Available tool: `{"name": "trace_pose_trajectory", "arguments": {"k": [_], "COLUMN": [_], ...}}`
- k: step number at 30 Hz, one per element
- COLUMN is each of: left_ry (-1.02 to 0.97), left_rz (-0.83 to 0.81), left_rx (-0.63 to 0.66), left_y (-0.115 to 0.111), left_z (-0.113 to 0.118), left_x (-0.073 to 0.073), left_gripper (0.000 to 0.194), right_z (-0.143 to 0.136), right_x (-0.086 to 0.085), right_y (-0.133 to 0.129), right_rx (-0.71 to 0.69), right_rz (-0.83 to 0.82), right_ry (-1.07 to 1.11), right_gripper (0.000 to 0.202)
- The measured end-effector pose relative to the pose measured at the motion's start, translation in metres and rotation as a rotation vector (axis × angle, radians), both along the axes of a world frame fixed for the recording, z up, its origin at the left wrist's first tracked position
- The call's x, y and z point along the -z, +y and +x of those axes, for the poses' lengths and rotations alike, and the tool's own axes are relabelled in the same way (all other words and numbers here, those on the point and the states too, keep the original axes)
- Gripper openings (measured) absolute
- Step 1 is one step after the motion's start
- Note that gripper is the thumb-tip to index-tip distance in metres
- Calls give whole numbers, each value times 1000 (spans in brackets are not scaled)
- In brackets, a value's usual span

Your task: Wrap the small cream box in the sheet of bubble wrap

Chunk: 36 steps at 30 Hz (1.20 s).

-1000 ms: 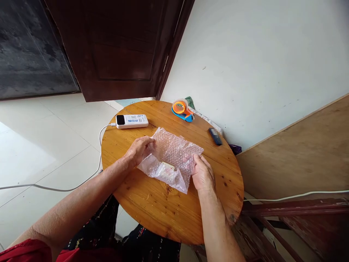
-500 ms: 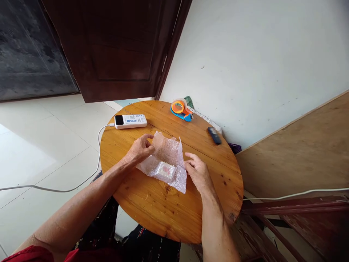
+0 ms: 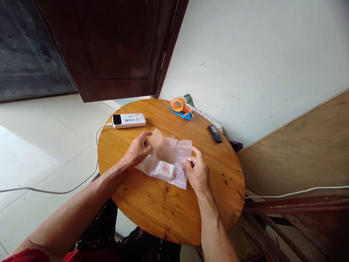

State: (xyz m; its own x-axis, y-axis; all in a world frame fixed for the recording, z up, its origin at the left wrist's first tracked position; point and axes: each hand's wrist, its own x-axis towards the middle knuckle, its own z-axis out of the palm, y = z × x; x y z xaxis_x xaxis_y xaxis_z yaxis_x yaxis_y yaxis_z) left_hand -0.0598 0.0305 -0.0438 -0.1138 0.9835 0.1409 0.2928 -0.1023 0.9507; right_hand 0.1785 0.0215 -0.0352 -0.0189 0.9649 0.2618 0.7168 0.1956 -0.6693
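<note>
A sheet of clear bubble wrap (image 3: pixel 174 151) lies unfolded on the round wooden table (image 3: pixel 152 203), its far part raised. On its near part rests a small pale block (image 3: pixel 165 169) with reddish marks, under a clear layer. My left hand (image 3: pixel 139 147) pinches the wrap's left edge, thumb and forefinger bent round it. At the right edge, my right hand (image 3: pixel 197 170) grips the wrap between thumb and fingers, with the forefinger stretched up along the far right corner.
A white power bank (image 3: pixel 129 120) with a cable stands at the table's back left. An orange and blue tape dispenser (image 3: pixel 180 108) sits at the back. A dark blurred object (image 3: pixel 215 134) lies at the right, near the wall.
My right hand has closed on the wrap's right edge. The far right part of the wrap is spread out further to the right. My left hand has barely moved.
</note>
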Motion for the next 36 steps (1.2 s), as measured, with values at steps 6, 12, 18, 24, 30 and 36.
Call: {"name": "trace_pose_trajectory", "arguments": {"k": [6, 12, 18, 24, 30, 36], "left_ry": [103, 263, 424, 427, 449, 511], "left_rz": [52, 250, 122, 78, 360, 262], "left_rx": [-121, -95, 279, 390, 303, 437], "left_y": [5, -3, -19, -41, -39, -32], "left_z": [1, -7, -4, -5, -3, -3], "left_x": [-1, -10, -34, -44, -29, -43], "left_gripper": [49, 22, 33, 34, 28, 45], "right_z": [5, 4, -8, -19, -18, -26], "right_x": [8, -3, -30, -49, -54, -51], "right_y": [8, 3, -15, -25, -41, -75], "right_rx": [74, -5, -310, -431, -458, -642], "right_rz": [118, 359, 301, 192, 103, 22], "right_ry": [54, 72, 17, -292, -467, -489], "right_gripper": [51, 30, 30, 39, 30, 16]}}
